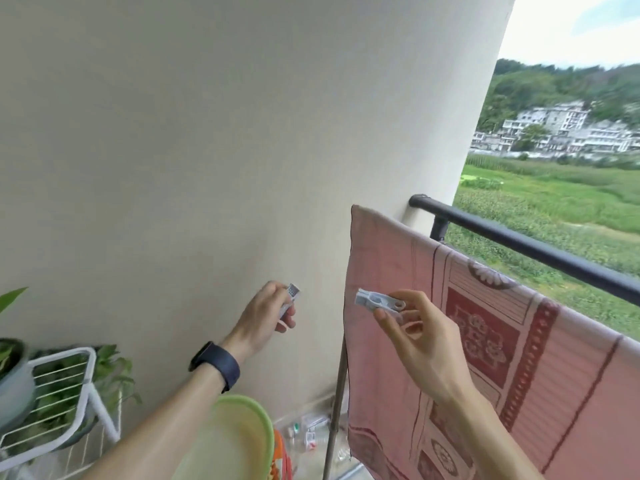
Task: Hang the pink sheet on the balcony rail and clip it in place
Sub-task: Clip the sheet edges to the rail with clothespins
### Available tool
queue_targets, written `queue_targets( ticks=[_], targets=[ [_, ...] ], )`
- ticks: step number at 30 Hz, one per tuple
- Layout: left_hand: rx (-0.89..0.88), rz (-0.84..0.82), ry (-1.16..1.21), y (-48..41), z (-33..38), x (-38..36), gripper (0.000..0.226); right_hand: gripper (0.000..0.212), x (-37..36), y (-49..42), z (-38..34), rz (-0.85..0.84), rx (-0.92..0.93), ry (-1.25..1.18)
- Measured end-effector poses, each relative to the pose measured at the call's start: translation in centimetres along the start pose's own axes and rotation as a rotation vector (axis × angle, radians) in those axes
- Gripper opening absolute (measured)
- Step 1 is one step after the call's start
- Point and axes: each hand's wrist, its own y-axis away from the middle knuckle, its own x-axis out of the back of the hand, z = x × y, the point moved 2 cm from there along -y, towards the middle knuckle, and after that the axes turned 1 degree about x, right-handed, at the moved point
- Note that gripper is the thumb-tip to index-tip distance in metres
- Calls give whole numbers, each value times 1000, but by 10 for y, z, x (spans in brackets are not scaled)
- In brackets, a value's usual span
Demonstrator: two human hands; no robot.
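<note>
The pink sheet (502, 341), patterned with dark red squares and flowers, hangs draped over the black balcony rail (540, 249) on the right. My right hand (422, 344) is raised in front of the sheet's left part, pinching a white clothes clip (377, 301) between thumb and fingers. My left hand (266, 318), with a dark band on its wrist, is held up left of the sheet near the wall and grips a second white clip (290, 299). Neither clip touches the sheet or the rail.
A cream wall (225, 150) fills the left and centre. A white wire rack (69, 393) with potted plants stands at lower left. A green basin (242, 438) sits below my left arm. A thin pole (337, 403) leans by the sheet's left edge.
</note>
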Motion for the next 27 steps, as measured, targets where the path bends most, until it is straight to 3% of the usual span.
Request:
queue_targets(
  ticks=[3,9,17,20,24,27],
  targets=[
    [-11,-94,84,-71,-6,-8,35,27,-21,-37,14,62,0,120],
    [-66,-320,125,-194,-17,-27,35,34,-61,-116,11,166,-26,421],
    [-111,-606,402,-269,2,-87,46,37,-72,-191,-5,312,18,897],
    [-143,-615,392,-277,3,-97,45,41,-77,-218,-5,261,-57,981],
    [-291,-497,313,-297,6,-88,43,39,-91,-252,3,113,-163,1034],
    [-214,-554,386,-303,5,-86,39,36,-104,-273,11,32,-230,997]
  ],
)
